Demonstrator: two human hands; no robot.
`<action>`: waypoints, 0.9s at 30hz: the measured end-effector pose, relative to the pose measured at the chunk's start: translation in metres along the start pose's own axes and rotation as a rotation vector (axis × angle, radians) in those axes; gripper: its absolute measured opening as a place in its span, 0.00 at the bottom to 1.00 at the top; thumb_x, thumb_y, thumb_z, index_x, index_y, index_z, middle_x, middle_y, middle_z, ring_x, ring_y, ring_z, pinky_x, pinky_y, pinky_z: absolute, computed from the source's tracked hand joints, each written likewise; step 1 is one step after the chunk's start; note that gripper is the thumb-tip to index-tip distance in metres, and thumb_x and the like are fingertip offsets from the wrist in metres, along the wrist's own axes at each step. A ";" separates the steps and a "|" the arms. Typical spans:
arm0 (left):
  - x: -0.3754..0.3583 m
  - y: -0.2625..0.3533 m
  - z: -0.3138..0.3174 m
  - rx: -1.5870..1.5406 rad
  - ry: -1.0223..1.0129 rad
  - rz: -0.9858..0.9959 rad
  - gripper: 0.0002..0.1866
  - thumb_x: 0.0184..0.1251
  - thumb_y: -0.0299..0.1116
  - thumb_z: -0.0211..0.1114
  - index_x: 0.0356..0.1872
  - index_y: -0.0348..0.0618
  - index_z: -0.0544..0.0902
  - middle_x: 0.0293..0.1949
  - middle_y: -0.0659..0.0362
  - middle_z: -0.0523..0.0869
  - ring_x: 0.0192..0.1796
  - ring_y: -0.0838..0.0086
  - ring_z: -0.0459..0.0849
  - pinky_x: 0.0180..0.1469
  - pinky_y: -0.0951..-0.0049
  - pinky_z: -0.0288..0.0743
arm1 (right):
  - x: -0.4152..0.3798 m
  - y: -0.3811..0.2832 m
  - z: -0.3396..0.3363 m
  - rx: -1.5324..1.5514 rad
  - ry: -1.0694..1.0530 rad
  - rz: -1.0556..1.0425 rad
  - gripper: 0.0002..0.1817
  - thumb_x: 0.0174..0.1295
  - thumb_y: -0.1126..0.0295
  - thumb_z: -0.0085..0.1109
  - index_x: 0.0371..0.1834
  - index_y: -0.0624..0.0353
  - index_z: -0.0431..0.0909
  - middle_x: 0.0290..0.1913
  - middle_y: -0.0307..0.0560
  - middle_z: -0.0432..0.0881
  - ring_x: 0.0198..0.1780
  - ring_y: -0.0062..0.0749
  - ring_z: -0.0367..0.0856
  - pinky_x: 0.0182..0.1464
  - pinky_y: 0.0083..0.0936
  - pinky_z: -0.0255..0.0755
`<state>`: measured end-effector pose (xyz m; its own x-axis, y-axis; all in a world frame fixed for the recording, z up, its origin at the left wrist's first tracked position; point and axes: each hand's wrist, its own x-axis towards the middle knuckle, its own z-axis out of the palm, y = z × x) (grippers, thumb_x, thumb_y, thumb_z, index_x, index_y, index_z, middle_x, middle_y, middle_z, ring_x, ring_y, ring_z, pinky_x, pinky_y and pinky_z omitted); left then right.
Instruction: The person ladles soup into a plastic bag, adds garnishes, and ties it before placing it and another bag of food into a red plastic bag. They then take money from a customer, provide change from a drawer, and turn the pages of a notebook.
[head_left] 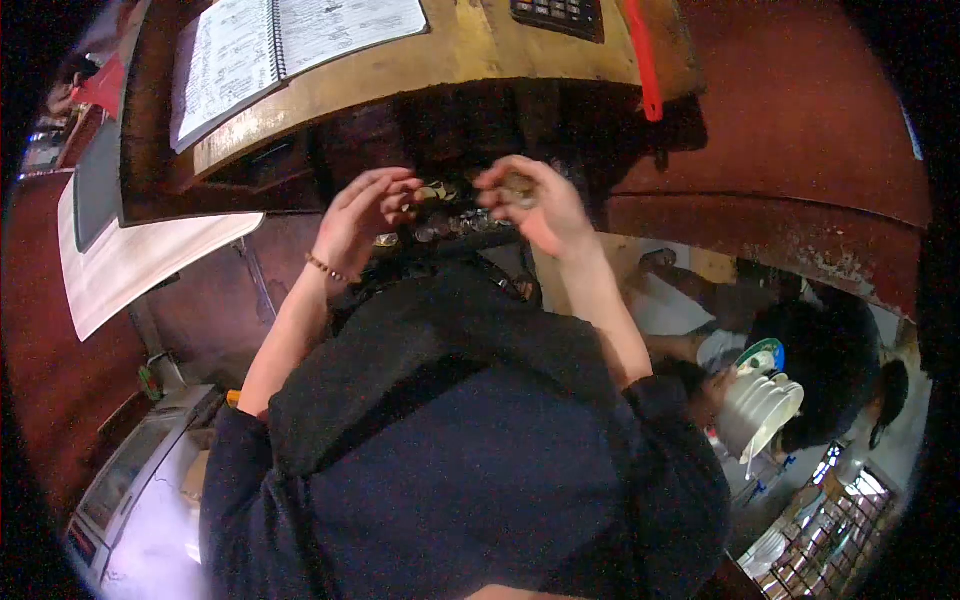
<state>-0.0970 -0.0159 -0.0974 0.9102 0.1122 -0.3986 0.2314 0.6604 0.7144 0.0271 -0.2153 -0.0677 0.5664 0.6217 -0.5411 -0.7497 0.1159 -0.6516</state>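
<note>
Several loose coins (440, 228), silver and brassy, lie in the dark drawer space below the desk edge, between my two hands. My right hand (548, 205) is curled around some coins (520, 190) that show in its palm, right of the pile. At the left of the pile is my left hand (362, 210), its fingers loosely bent and apart. A beaded bracelet (328, 267) circles that wrist. Both hands are slightly blurred, and I see nothing clearly held in the left one.
On the wooden desk (460, 60) lie an open spiral notebook (300, 40), a calculator (560, 15) and a red strip (645, 60). At the lower right, a person (810, 360) is close by a stack of white bowls (760, 410). A dish rack (820, 530) stands below.
</note>
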 end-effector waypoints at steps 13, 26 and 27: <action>-0.003 -0.011 -0.020 -0.338 0.181 -0.133 0.14 0.66 0.33 0.48 0.46 0.36 0.74 0.47 0.52 0.79 0.51 0.66 0.77 0.51 0.70 0.73 | 0.056 0.041 0.010 -1.914 -0.139 -0.931 0.02 0.48 0.72 0.51 0.25 0.55 0.74 0.29 0.44 0.73 0.34 0.38 0.78 0.30 0.34 0.75; 0.003 0.009 0.027 -0.662 -0.048 -0.154 0.17 0.69 0.37 0.43 0.45 0.35 0.74 0.42 0.51 0.80 0.45 0.65 0.80 0.47 0.70 0.78 | 0.025 -0.075 0.115 -1.456 -0.534 -1.061 0.18 0.47 0.62 0.64 0.38 0.61 0.77 0.37 0.50 0.79 0.38 0.42 0.78 0.40 0.31 0.72; 0.012 0.010 0.017 -0.752 -0.229 -0.115 0.16 0.69 0.36 0.45 0.46 0.33 0.73 0.44 0.48 0.79 0.47 0.63 0.79 0.50 0.68 0.77 | 0.033 -0.106 0.121 -1.547 -0.431 -1.046 0.14 0.49 0.63 0.62 0.35 0.60 0.78 0.35 0.49 0.79 0.39 0.41 0.78 0.39 0.31 0.72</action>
<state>-0.0782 -0.0208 -0.0856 0.9616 -0.0881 -0.2600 0.1082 0.9921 0.0640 0.0837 -0.1133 0.0473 0.2303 0.9211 0.3138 0.8353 -0.0217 -0.5494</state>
